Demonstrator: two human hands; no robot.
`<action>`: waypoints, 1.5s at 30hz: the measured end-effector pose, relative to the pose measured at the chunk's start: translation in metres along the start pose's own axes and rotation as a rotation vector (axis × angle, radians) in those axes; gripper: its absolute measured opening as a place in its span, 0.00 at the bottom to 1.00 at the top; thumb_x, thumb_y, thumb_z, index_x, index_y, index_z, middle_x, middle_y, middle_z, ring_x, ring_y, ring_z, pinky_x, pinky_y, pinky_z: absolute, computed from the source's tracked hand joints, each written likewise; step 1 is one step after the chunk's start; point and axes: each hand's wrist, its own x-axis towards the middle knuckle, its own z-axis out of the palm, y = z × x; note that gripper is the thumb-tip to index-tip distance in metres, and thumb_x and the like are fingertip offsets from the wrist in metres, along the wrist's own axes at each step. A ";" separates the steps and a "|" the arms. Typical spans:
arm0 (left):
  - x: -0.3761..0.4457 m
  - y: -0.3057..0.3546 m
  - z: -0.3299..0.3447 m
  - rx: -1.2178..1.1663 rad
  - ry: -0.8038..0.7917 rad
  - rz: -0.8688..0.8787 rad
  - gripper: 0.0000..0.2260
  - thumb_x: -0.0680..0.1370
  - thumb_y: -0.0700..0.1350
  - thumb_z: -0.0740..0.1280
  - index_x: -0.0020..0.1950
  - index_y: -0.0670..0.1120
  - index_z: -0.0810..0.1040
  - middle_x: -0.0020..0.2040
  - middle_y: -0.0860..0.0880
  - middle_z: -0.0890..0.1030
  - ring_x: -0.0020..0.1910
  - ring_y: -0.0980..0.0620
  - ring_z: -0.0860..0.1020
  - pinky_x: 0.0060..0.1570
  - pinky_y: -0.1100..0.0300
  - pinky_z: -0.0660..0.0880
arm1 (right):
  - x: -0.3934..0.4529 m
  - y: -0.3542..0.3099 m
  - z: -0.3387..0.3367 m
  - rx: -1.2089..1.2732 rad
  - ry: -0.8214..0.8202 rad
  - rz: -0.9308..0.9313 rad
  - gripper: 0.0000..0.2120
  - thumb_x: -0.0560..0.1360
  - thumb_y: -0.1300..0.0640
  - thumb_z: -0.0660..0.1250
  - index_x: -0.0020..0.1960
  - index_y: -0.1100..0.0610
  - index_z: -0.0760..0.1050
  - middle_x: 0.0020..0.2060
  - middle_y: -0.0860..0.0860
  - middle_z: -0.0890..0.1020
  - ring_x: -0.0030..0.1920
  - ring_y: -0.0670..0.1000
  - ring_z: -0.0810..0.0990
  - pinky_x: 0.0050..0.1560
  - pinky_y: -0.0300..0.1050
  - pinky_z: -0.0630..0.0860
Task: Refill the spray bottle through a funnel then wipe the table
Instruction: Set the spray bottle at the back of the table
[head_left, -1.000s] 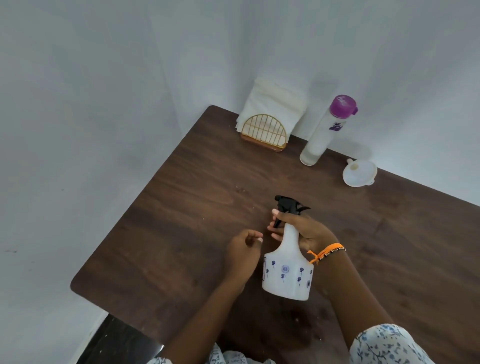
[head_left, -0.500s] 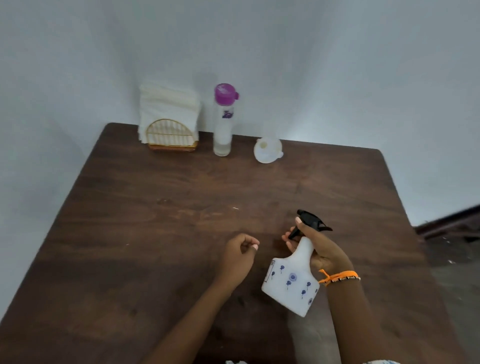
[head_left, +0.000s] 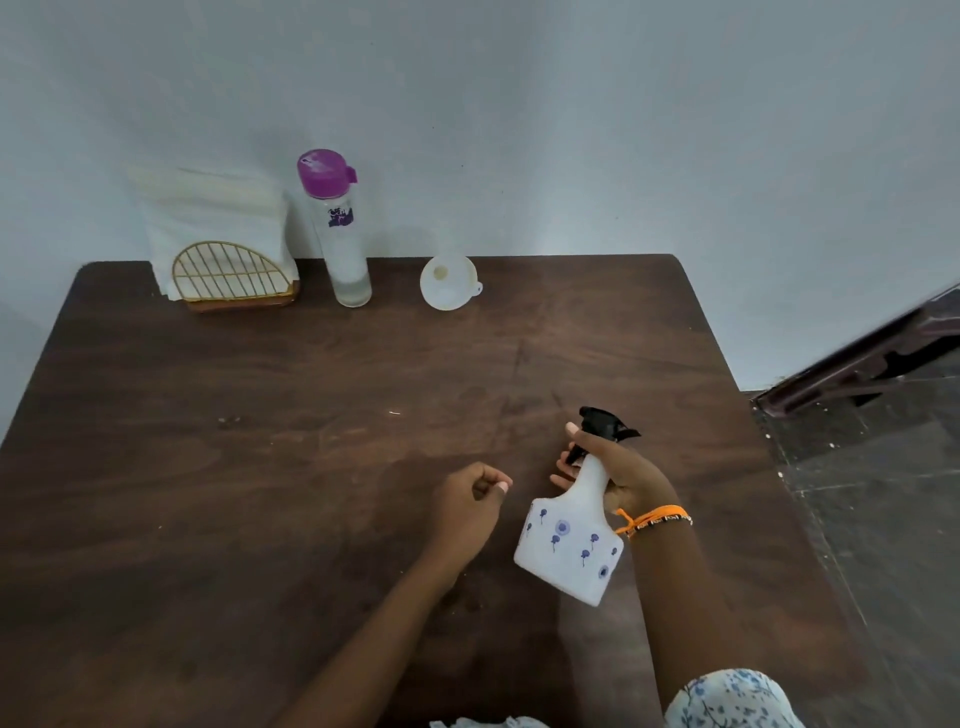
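- Right hand (head_left: 623, 475) grips the neck of the white spray bottle (head_left: 569, 551), fingers wrapped just under the black trigger head (head_left: 602, 423); bottle tilted, base toward the person, and whether it clears the wooden table (head_left: 260, 467) can't be told.
- Left hand (head_left: 467, 506) hangs just beside the bottle, to its left, fingers loosely curled, holding nothing, not touching the bottle.
- Step in hand, as judged: getting the trigger head off so the bottle can be filled. It's still on.
- To do it well: stand the bottle upright on the table first; right hand keeps the neck steady w/ a firm wrap, left hand comes over to pinch the collar below the trigger and twists, not the trigger lever itself.
- Lift the head straight up afterwards, since a dip tube prob. hangs inside and could drip or snag.
- White funnel (head_left: 448, 283) sits well ahead of both hands at the far table edge, next to the purple-capped clear bottle (head_left: 337, 228), which is apparently the refill supply.
- Napkin holder (head_left: 228, 278) w/ white napkins (head_left: 213, 208) stands far ahead and left of the left hand, for the wipe later.
- Risk: a tilted bottle may spill once opened.
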 end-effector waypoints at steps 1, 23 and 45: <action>0.000 0.000 0.001 -0.001 -0.003 -0.001 0.06 0.77 0.40 0.64 0.45 0.48 0.80 0.40 0.53 0.81 0.39 0.56 0.77 0.45 0.60 0.75 | -0.001 0.001 0.000 -0.033 0.003 -0.014 0.09 0.73 0.58 0.69 0.47 0.63 0.75 0.37 0.56 0.74 0.42 0.52 0.77 0.33 0.51 0.82; 0.045 0.047 -0.033 -0.101 0.063 0.061 0.07 0.78 0.40 0.63 0.46 0.49 0.80 0.42 0.52 0.80 0.41 0.56 0.77 0.39 0.69 0.73 | 0.014 -0.107 0.086 -0.181 0.040 -0.819 0.24 0.66 0.61 0.76 0.57 0.69 0.73 0.35 0.51 0.73 0.32 0.44 0.73 0.32 0.36 0.72; 0.104 0.065 -0.039 -0.172 0.191 0.070 0.08 0.77 0.39 0.64 0.45 0.50 0.80 0.42 0.49 0.80 0.35 0.57 0.76 0.37 0.73 0.71 | 0.094 -0.179 0.134 -0.159 0.125 -1.001 0.16 0.63 0.65 0.77 0.48 0.67 0.78 0.39 0.55 0.81 0.37 0.47 0.78 0.34 0.27 0.73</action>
